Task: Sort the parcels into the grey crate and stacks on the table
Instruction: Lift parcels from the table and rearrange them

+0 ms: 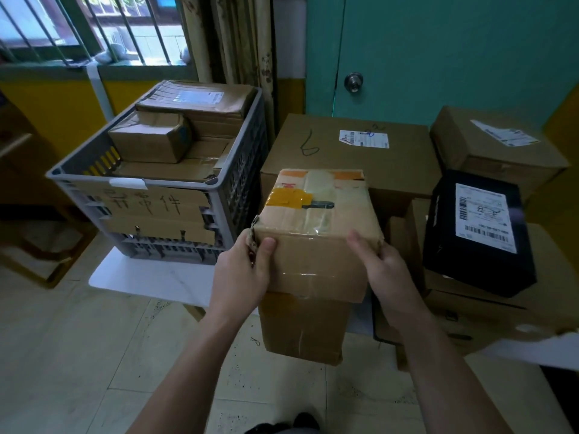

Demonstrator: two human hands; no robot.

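I find left grip (pixel 241 270) and right grip (pixel 387 264) clamped on the box (pixel 316 227) at its near corners, probably to balance it for lifting.

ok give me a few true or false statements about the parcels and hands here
1. The left hand and right hand both hold the taped box. True.
2. The grey crate is empty. False: cardboard parcels lie in it.
3. The black parcel lies right of the taped box. True.
4. The black parcel bears no label. False: a white label is on its top.
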